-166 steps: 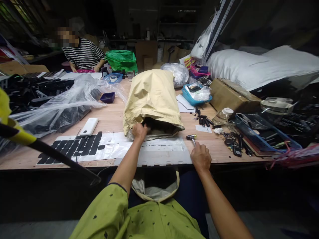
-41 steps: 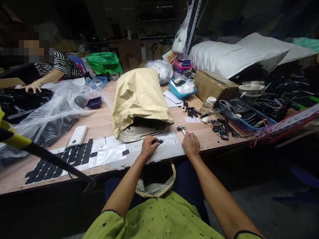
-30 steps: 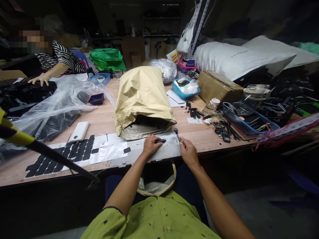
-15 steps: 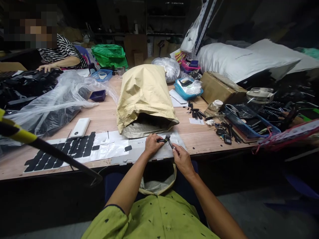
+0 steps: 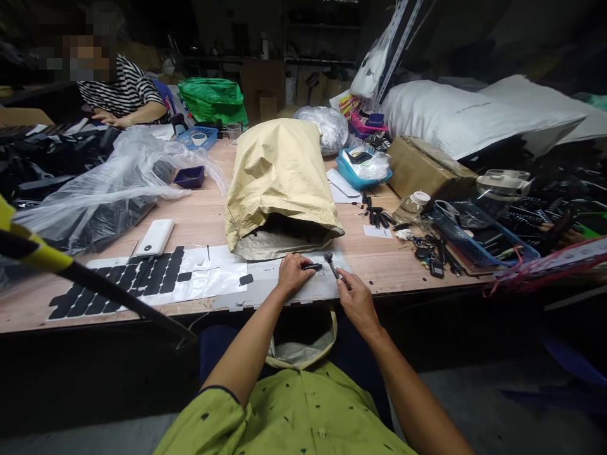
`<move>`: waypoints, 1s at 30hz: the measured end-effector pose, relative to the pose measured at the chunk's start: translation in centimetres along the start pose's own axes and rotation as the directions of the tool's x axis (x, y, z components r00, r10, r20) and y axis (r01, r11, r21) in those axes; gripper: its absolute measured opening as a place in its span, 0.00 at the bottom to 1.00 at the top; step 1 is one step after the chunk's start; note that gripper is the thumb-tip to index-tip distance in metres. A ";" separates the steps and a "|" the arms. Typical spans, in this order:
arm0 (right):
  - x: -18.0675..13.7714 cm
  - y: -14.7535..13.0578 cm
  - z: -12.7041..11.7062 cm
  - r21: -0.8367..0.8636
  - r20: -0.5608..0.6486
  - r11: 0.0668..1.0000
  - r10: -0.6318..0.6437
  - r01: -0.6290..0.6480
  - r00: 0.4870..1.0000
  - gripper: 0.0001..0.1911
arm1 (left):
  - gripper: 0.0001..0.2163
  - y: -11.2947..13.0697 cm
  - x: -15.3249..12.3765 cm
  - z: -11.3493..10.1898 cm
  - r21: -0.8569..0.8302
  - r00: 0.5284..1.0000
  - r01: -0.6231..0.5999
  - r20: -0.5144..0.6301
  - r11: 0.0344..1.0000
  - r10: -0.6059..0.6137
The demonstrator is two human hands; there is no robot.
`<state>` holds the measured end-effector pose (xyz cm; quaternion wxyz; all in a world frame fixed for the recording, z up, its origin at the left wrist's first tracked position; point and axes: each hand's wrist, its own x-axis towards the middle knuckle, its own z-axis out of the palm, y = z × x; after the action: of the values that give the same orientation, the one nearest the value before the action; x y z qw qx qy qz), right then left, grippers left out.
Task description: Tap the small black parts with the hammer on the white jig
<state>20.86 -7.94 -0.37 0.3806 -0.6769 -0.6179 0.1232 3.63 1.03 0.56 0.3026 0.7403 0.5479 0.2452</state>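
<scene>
My left hand (image 5: pixel 291 273) is closed on a small black part (image 5: pixel 313 266) and presses it down on a white sheet (image 5: pixel 284 284) at the table's near edge. My right hand (image 5: pixel 353 300) grips the handle of a small hammer (image 5: pixel 331 263); its head hangs just to the right of the black part's tip. Directly behind both hands lies a tan paper sack (image 5: pixel 281 183) on its side, its open mouth towards me.
Black pads on a white backing sheet (image 5: pixel 128 281) and a white power bank (image 5: pixel 155 236) lie to the left. Clear plastic bags (image 5: pixel 109 189) fill the far left. Loose black parts (image 5: pixel 377 217), a cardboard box (image 5: pixel 434 174) and blue trays (image 5: pixel 478 230) crowd the right. A person in stripes (image 5: pixel 121 91) works far left.
My left hand left the sack's mouth and brought a black part to the white sheet. My right hand picked up the hammer, swung it over to the part, now lifted slightly.
</scene>
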 end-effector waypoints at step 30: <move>4.3 5.7 0.9 -0.707 -0.186 0.693 0.007 -0.139 0.983 0.17 | 0.11 -4.3 -8.6 -3.1 0.069 0.887 -0.363 0.330 0.929 0.322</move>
<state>25.46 -3.28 -3.47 0.1321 -0.8036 -0.5549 -0.1700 -3.81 -5.76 -0.62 0.2892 0.8727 0.3681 0.1386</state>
